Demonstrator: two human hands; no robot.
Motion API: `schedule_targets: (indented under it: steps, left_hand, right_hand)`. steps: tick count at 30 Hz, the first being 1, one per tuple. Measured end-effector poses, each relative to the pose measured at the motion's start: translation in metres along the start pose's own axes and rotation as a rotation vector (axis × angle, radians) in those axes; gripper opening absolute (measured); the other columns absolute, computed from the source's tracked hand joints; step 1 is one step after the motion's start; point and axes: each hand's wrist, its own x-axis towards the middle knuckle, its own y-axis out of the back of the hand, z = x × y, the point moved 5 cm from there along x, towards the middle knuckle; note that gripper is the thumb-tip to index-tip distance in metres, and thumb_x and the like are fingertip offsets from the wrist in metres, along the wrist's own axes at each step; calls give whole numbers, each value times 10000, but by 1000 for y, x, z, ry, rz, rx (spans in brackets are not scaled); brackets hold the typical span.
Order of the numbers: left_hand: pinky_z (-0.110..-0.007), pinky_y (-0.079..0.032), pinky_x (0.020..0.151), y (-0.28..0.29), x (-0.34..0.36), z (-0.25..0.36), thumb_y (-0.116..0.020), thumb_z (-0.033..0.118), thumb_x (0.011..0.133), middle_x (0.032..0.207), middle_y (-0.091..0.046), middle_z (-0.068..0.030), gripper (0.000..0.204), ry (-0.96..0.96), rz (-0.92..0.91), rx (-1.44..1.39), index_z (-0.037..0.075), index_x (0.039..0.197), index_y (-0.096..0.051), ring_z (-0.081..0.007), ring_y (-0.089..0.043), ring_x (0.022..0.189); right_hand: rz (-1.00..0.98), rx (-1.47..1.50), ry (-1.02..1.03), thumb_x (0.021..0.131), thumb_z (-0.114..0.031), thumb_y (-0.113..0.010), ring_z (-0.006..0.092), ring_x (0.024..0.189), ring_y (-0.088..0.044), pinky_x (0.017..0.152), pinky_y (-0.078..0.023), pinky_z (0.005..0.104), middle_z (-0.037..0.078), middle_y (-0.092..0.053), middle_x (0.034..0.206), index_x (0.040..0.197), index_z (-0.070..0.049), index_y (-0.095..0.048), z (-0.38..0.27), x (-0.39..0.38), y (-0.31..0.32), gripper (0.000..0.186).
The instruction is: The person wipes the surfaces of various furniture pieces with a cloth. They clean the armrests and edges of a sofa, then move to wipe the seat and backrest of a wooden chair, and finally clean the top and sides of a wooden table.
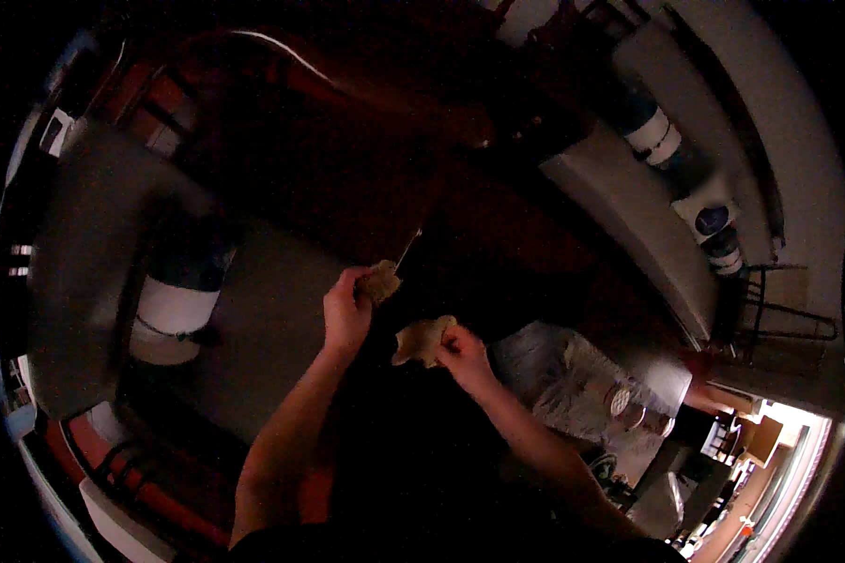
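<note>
In the middle of the dim view, my left hand (347,314) is closed on a small, flat, brownish-tan piece with an uneven edge (380,282). My right hand (465,358), lower and a little to the right, pinches a paler tan flat piece with a wavy outline (418,342). The two pieces are held apart from each other. Darkness hides what they are made of and which kind they are.
A grey sofa (272,281) with a dark-and-white cushion (178,305) stands on the left. Another sofa with several cushions (654,134) runs along the far right. Beside my right forearm is a light, wrinkled covered surface (573,375) bearing small round things (620,401).
</note>
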Motion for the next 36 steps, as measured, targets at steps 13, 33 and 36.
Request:
schedule_targets:
  steps: [13,33,36]
  left_hand:
    - [-323,-475,849,-26,94,-83,-541,92,893,1129,-604,-116,305,428,-13,-396,10,1186,-543,-199,-585,1012]
    - [-531,-231,1083,-53,99,-61,-646,213,795,1495,-255,-141,762,222,-51,485,30,1427,-261,-366,-274,1347]
    - [-559,-184,1095,-48,135,-63,-662,208,764,1502,-235,-151,790,171,-29,505,41,1428,-268,-375,-226,1372]
  right_hand:
    - [-67,-40,187,805,-95,-655,187,759,-630,687,-496,316,92,-635,814,904,-28,-542,-116,140,-9,164]
    - [-85,-1168,662,913,-208,-493,422,1397,-113,1121,-153,525,258,-153,1496,1419,-73,-315,-97,276,-117,553]
    - [-22,-1032,605,882,-186,-550,444,1385,-128,1119,-157,531,280,-156,1484,1412,-45,-299,-121,298,-108,604]
